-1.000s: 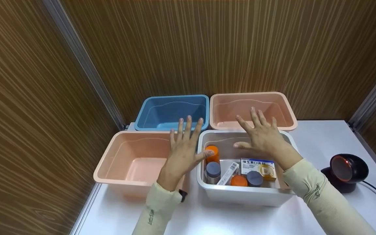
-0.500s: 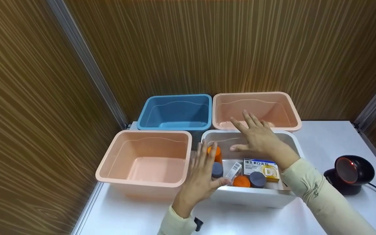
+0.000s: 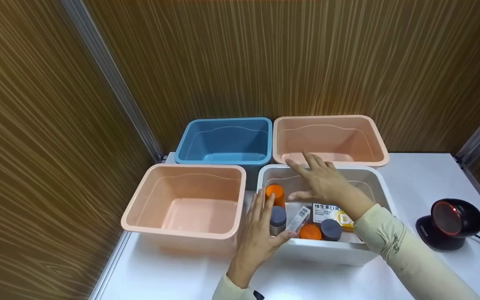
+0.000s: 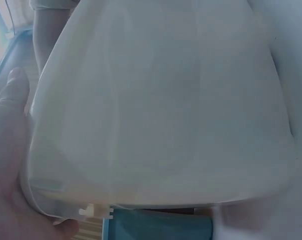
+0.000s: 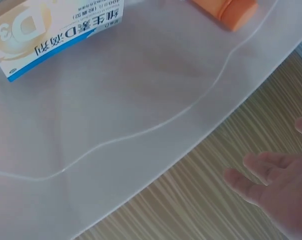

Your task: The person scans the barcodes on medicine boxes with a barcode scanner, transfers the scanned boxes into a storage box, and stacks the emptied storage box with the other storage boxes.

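A white bin (image 3: 327,253) stands on the table, my left hand (image 3: 258,233) lying along its left end. The fingers there are straight, with the thumb over the front corner; in the left wrist view the hand touches the rim. Above the bin hovers my right hand (image 3: 323,183), fingers spread, holding nothing. Inside are an orange bottle (image 3: 275,193), a grey-capped bottle (image 3: 278,216), a narrow white box (image 3: 299,219), an orange cap (image 3: 310,232), a grey cap (image 3: 331,230) and a vitamin D drops box (image 5: 65,30), partly hidden by my right hand in the head view.
A pink bin (image 3: 183,233) stands to the left. Behind are a blue bin (image 3: 223,161) and another pink bin (image 3: 382,154). A black round device (image 3: 450,223) with a cable sits at the right. Wood-grain panels (image 3: 265,58) enclose the white table (image 3: 173,275).
My left hand has moved right and down, from over the left pink bin's edge to the white bin's left end. My right hand has shifted slightly left and lower.
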The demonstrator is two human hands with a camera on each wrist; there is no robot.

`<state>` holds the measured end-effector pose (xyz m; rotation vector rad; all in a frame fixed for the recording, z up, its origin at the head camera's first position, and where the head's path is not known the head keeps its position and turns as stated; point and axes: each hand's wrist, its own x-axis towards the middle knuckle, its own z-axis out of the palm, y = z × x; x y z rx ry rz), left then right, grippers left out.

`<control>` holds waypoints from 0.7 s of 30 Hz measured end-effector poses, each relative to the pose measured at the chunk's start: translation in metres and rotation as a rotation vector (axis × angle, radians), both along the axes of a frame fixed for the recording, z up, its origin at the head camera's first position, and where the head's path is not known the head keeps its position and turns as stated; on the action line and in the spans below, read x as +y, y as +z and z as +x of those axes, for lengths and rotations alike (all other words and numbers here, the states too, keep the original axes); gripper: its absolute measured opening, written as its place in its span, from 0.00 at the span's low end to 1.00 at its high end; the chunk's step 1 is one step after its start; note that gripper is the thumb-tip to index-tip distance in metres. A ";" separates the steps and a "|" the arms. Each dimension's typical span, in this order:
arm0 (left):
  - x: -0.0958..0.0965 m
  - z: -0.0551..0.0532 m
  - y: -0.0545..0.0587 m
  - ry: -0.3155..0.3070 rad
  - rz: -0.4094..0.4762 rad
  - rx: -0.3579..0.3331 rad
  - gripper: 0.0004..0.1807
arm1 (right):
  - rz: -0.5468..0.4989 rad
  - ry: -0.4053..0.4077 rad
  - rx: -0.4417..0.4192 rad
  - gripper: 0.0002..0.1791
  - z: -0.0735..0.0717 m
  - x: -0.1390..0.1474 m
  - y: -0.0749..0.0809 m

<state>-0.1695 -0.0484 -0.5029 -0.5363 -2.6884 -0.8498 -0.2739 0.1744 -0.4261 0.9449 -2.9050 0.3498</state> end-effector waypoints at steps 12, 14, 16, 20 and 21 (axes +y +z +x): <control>-0.001 0.001 -0.007 0.026 0.051 -0.049 0.63 | 0.024 0.092 0.038 0.47 -0.009 -0.013 -0.014; -0.001 0.001 -0.007 0.028 0.053 -0.052 0.64 | 0.034 0.106 0.024 0.43 -0.011 -0.016 -0.016; -0.002 0.002 -0.007 0.030 0.049 -0.054 0.64 | 0.038 0.124 0.010 0.40 -0.014 -0.019 -0.017; -0.002 0.003 -0.006 0.031 0.041 -0.054 0.65 | 0.038 0.205 -0.011 0.33 -0.021 -0.023 -0.020; -0.002 0.003 -0.006 0.028 0.042 -0.045 0.65 | 0.045 0.230 -0.008 0.32 -0.023 -0.025 -0.021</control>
